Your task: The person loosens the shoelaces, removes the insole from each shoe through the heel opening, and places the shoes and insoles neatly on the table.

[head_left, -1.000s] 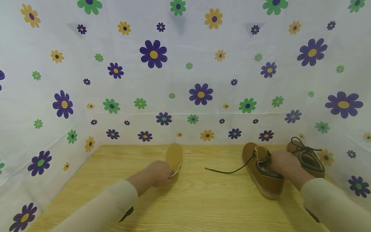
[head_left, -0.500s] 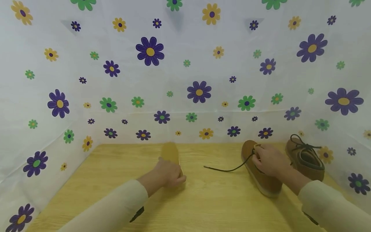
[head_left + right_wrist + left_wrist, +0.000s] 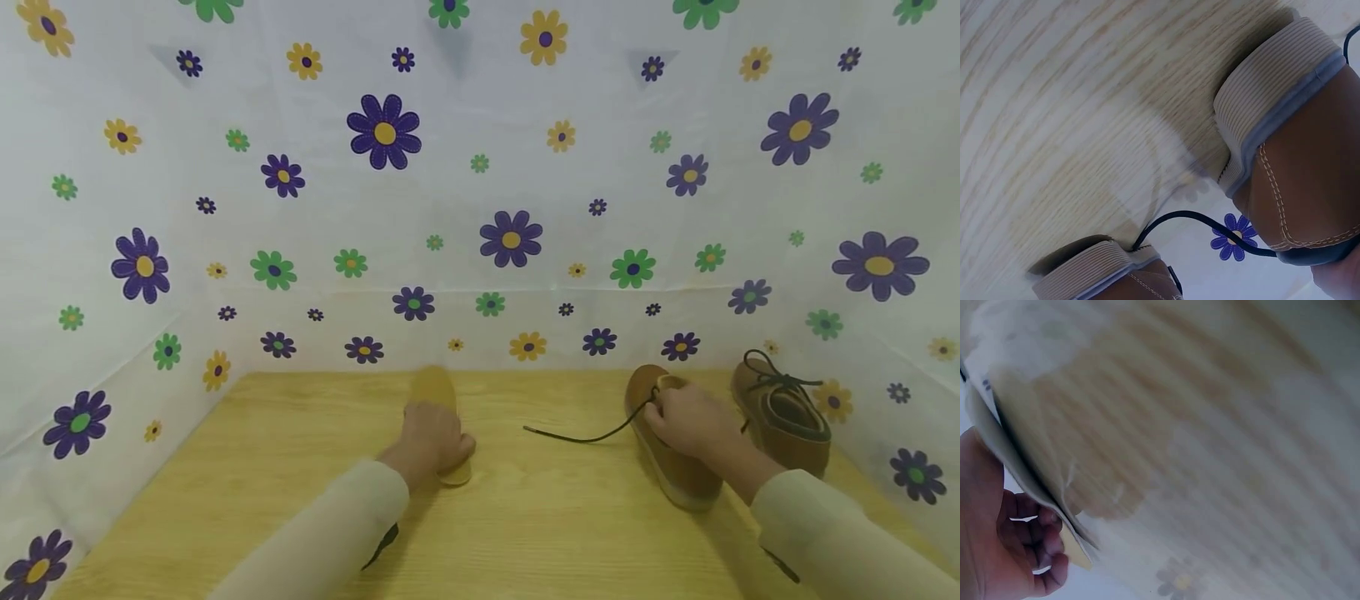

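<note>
In the head view my left hand (image 3: 433, 435) grips a flat tan insole (image 3: 432, 385) across its middle, over the left of the table. In the left wrist view the curled fingers (image 3: 1040, 540) lie along the edge of the insole (image 3: 1075, 551). My right hand (image 3: 693, 423) reaches over the opening of a brown leather shoe (image 3: 678, 483) and holds it by the tongue. Its fingertips are mostly hidden there. A dark shoelace (image 3: 577, 438) trails leftward from this shoe. The right wrist view shows the pale ribbed sole and the stitched heel of the shoe (image 3: 1304, 150).
To the right stands a second brown shoe (image 3: 795, 446), its lace tied in a bow. Both shoes are on a light wood-grain table (image 3: 540, 517). White cloth walls (image 3: 465, 200) with printed flowers rise behind it and at both sides.
My left hand has shifted from the insole's near end to its middle, and the insole sits slightly further left. My right hand has moved from the shoe's far side over to its tongue.
</note>
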`<action>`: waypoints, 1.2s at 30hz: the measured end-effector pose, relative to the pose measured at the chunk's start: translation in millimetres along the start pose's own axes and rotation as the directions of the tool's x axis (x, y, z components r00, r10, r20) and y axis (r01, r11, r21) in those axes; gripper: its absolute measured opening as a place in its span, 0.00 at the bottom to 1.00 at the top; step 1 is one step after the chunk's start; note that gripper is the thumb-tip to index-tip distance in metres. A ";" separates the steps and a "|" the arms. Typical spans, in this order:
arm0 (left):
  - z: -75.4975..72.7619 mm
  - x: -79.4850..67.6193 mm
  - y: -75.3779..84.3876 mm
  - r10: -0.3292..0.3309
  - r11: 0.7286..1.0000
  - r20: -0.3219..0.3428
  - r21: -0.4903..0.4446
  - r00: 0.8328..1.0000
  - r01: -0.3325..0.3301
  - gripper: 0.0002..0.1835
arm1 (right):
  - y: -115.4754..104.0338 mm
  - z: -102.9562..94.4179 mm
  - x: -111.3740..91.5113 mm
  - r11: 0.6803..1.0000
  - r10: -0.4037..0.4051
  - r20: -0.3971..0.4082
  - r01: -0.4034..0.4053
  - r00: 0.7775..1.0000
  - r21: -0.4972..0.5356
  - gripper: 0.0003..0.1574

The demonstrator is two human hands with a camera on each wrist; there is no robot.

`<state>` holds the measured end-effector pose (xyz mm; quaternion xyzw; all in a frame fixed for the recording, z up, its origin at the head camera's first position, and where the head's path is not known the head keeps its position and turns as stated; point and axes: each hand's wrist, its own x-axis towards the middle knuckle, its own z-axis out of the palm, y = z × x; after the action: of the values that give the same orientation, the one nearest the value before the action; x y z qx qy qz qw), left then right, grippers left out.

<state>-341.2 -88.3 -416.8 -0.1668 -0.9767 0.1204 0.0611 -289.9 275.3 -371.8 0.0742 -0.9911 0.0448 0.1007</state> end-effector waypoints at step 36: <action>22.7 -25.7 -54.9 0.066 0.995 -0.006 0.077 0.998 -0.065 0.21 | 13.7 -2.2 7.0 0.996 -0.035 0.007 0.036 0.999 -0.085 0.22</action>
<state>-337.8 -152.2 -426.7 -0.1969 -0.9650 0.1592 0.0677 -298.5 288.0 -369.2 0.0875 -0.9910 0.0005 0.1017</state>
